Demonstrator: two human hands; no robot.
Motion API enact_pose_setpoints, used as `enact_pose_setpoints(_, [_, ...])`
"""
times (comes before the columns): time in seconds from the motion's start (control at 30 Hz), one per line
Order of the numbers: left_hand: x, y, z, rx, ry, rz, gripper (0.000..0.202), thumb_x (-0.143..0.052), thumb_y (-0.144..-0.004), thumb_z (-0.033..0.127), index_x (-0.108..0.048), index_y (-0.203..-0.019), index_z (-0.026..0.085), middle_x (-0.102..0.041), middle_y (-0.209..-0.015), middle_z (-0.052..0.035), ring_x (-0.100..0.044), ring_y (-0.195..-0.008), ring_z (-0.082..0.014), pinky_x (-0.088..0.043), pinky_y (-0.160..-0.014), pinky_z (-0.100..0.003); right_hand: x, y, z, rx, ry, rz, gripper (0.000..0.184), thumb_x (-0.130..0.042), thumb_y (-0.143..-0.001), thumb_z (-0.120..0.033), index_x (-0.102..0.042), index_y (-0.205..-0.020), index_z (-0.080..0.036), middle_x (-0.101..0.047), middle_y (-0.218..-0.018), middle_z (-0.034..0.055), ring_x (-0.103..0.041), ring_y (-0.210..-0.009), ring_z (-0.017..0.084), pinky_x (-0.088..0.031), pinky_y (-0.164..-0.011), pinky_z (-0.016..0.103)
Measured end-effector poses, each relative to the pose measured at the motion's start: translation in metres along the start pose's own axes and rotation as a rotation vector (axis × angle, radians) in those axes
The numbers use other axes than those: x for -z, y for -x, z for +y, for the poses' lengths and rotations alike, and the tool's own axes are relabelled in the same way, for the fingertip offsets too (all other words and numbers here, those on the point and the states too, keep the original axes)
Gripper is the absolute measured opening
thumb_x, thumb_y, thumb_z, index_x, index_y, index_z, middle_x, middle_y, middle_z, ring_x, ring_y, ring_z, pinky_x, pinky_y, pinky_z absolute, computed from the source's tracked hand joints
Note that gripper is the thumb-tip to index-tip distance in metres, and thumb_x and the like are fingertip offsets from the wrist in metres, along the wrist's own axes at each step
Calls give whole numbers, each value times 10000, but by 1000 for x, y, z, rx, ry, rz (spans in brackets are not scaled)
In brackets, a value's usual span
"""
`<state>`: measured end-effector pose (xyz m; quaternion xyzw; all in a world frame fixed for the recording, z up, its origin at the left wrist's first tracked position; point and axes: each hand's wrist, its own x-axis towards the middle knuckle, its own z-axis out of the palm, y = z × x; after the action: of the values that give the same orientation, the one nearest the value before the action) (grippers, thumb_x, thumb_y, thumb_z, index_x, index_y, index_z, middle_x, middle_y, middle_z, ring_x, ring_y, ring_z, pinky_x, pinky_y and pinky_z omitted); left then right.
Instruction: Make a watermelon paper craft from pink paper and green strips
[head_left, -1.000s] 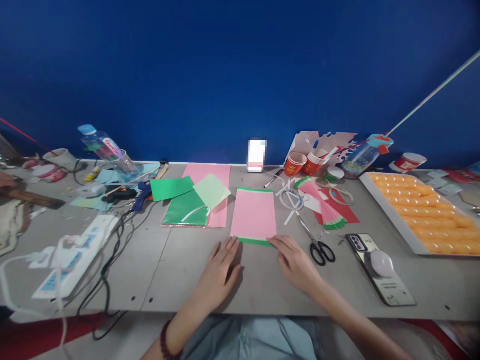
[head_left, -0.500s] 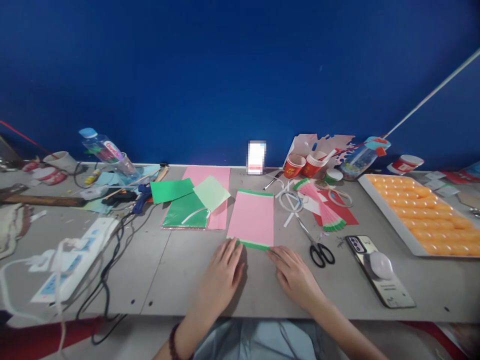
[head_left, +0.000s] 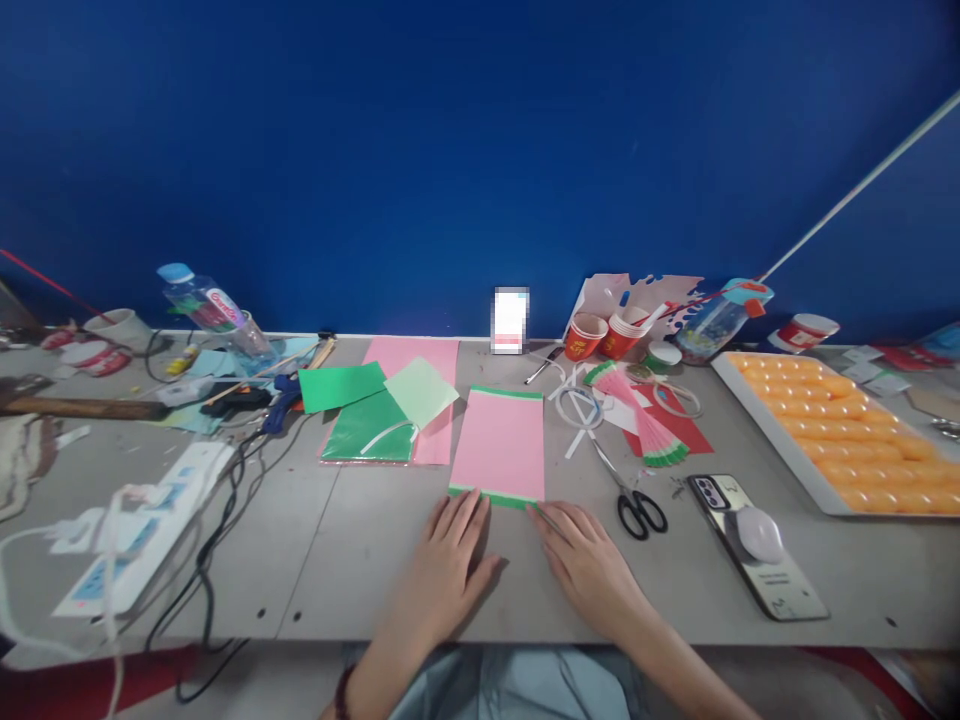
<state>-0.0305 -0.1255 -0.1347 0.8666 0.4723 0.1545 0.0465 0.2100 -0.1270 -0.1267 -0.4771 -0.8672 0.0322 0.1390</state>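
Note:
A pink sheet of paper (head_left: 499, 445) with a green strip along its top and bottom edges lies flat on the table in front of me. The fingertips of my left hand (head_left: 455, 555) rest on its lower left edge, the fingers stretched out and the thumb spread to the side. At the lower right corner, my right hand (head_left: 589, 565) lies palm down with its fingers extended, touching the green strip. Black-handled scissors (head_left: 641, 513) lie to the right of my right hand. Beyond them is a pleated pink and green paper fan (head_left: 645, 420).
Green sheets (head_left: 367, 430) and a pale green square (head_left: 421, 393) lie on pink paper at left. A power strip (head_left: 154, 530) and black cables occupy the near left. On the right are a phone (head_left: 759, 548), a tray of orange pieces (head_left: 836, 430) and red paper cups (head_left: 585, 337).
My left thumb has spread away from the fingers. The pink sheet and both hands sit slightly lower in view, along with the whole scene.

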Motion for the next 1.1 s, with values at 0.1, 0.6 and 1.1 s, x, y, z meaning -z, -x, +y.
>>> enact_pose_setpoints(0.1, [1,2,0,54,18,9,527,-437,-942,352,-363,-1443,206,-430,-1441,-96,-389,-1312,-274,-354,-1084,-452,0,0,-3,-8,2,12,426,-435,-903,-150,-539,-1313,-204,-622,-1223,92,-538,-1122,232,-470,-961,418])
enact_pose_setpoints(0.6, [5,0,2,-71,51,-5,505,-436,-927,244,-385,-1426,185,-471,-1427,-84,-422,-1308,-230,-349,-1113,-431,-8,-4,10,-155,79,140,366,-443,-922,-222,-573,-1259,-167,-614,-1259,102,-510,-1162,266,-435,-958,455])
enact_pose_setpoints(1.1, [8,-3,4,-44,37,-55,600,-473,-920,329,-291,-1475,193,-293,-1534,-102,-303,-1397,-269,-272,-1140,-501,18,-181,117,-76,307,-85,390,-368,-911,-37,-535,-1251,-132,-574,-1268,124,-492,-1139,219,-373,-938,324])
